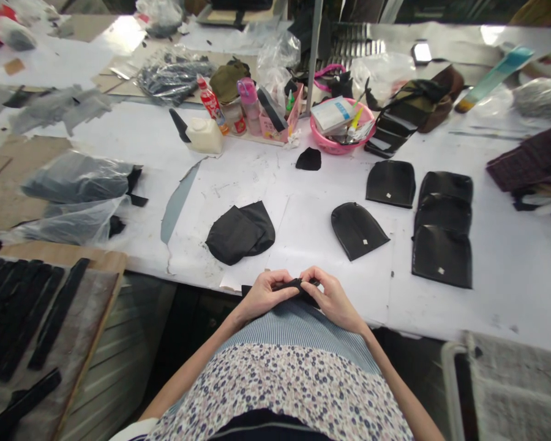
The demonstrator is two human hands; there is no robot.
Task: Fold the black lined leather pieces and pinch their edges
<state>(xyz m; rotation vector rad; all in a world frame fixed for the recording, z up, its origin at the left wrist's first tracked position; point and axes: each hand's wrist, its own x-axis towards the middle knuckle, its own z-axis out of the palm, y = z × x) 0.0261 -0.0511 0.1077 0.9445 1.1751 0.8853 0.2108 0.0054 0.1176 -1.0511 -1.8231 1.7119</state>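
Note:
Close to my body at the table's front edge, my left hand (pixel 269 293) and my right hand (pixel 328 295) pinch a black strip of material (pixel 295 283) between thumbs and fingers. Both hands are closed on it, nearly meeting; its exact shape is mostly hidden by them. Ahead of the left hand lie two overlapping black rounded pieces (pixel 236 234). A black pouch-like piece (pixel 359 231) with a small pale square mark rests ahead of the right hand. Another such piece (pixel 390 184) and a column of overlapping ones (pixel 442 254) are farther right.
A pink basket (pixel 333 146) of small items, a white container with a dark brush-like handle (pixel 204 136), and a red-labelled bottle (pixel 210 101) stand at the back. Plastic-wrapped bundles (pixel 78 177) lie left. Black strips (pixel 57 315) cover a lower board at left. A small black scrap (pixel 309 159) lies mid-table.

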